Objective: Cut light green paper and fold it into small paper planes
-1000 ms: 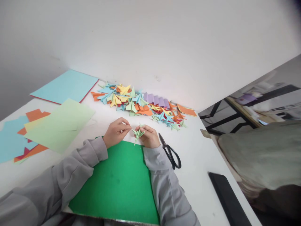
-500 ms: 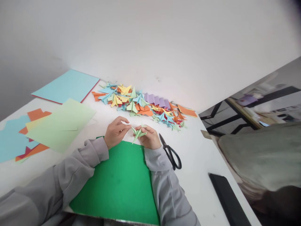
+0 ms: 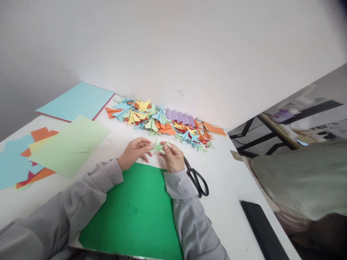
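Observation:
A small light green folded paper plane (image 3: pixel 158 147) is pinched in my right hand (image 3: pixel 175 157), thumb on top, its long point turned left. At that point is my left hand (image 3: pixel 135 153), its fingers loosely apart; whether a fingertip touches the paper I cannot tell. Both hands are over the far edge of a green board (image 3: pixel 135 209). Behind them lies a heap of folded paper planes (image 3: pixel 150 121) in orange, yellow, blue, green and red. Black-handled scissors (image 3: pixel 197 178) lie just right of my right wrist.
Loose coloured sheets (image 3: pixel 70 144) lie on the left of the white table (image 3: pixel 225 216). A light blue sheet stack (image 3: pixel 77 101) is at the back left. Purple pleated paper (image 3: pixel 180 117) and orange paper (image 3: pixel 215 128) sit by the wall. A black flat bar (image 3: pixel 261 227) lies near the right edge.
The paper plane has turned from pointing down toward me to pointing left. My left fingers have spread from a pinch, and my right thumb has come on top of the plane.

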Demonstrator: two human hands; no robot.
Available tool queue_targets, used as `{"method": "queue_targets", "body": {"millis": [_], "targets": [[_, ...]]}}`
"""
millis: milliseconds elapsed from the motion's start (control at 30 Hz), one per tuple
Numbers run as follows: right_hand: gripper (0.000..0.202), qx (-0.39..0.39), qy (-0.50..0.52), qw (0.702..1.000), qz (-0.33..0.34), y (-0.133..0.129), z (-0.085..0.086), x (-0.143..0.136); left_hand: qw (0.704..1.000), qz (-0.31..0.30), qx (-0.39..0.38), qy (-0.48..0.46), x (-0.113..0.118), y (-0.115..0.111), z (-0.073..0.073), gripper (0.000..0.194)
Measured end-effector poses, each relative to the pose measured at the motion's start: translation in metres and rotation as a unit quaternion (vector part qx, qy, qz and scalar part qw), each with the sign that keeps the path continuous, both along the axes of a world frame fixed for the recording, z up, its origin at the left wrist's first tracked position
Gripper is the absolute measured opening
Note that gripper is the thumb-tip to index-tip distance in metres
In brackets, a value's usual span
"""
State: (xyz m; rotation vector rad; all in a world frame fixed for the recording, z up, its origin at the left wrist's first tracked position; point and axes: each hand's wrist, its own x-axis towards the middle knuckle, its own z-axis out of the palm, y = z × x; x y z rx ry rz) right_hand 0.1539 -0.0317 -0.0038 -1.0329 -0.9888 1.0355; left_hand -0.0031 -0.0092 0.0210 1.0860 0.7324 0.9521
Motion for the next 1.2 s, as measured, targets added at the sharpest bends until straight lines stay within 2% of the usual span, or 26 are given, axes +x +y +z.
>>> {"method": "queue_targets", "body": {"millis": [100,300,467,700,967,1200], "targets": [[0.021,-0.004,-0.034,0.999,0.001,-0.001,0.003,-0.001,1.0,-0.021,-0.005,-0.018,0.0,0.0,-0.001,0.032],[0.013,0.041,-0.142,0.989,-0.021,-0.005,0.013,-0.006,0.999,-0.003,0.026,-0.028,-0.001,0.003,-0.005,0.024],[0.016,0.042,-0.137,0.989,-0.047,-0.006,0.014,-0.008,0.999,-0.006,0.046,0.002,-0.001,0.003,-0.01,0.024],[0.014,0.044,-0.161,0.985,-0.039,-0.008,0.015,-0.008,0.998,-0.032,0.035,0.03,0.001,0.002,-0.008,0.032],[0.01,0.064,-0.198,0.978,-0.018,-0.008,0.01,-0.008,1.0,0.0,-0.013,0.014,0.001,0.002,-0.008,0.029],[0.007,0.061,-0.218,0.974,0.001,-0.009,0.008,-0.009,0.999,0.013,0.01,0.036,0.0,0.003,-0.009,0.026]]}}
